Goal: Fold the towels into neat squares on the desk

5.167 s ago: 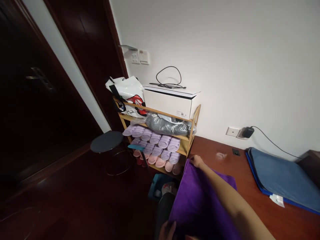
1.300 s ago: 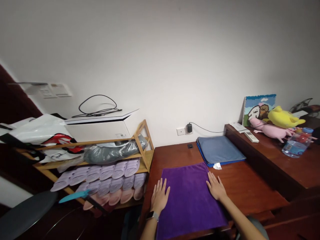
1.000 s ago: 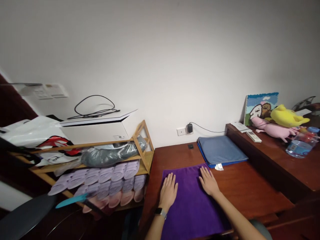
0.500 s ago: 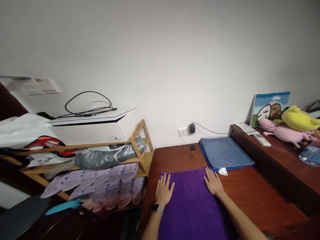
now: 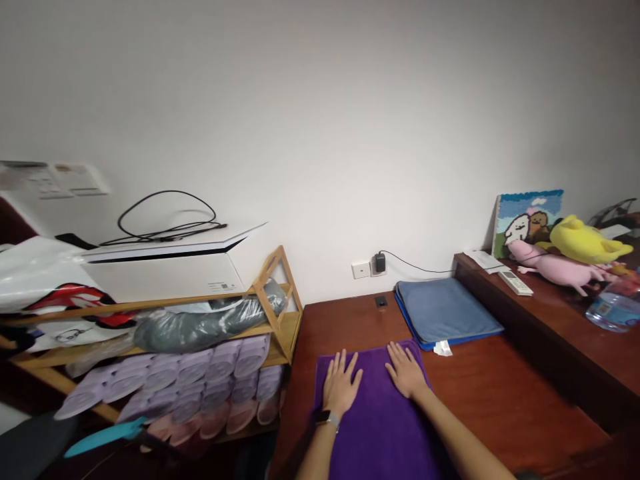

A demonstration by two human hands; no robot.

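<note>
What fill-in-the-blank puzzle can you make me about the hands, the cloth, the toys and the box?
1. The left hand and the right hand lie on a cloth that is ____ in colour.
2. On its wrist, the left hand wears a ____.
3. The yellow plush toy is piled with another plush toy, which is coloured ____.
4. The box under the looped cable is coloured ____.

Missing words: purple; watch; pink; white.

A wristwatch (image 5: 324, 417) with a dark, glossy, rectangular face sits just behind the left hand (image 5: 343, 387). Its light grey band (image 5: 335, 421) curves around the wrist beside the face. Both visible forearms (image 5: 453, 430) are bare.
</note>
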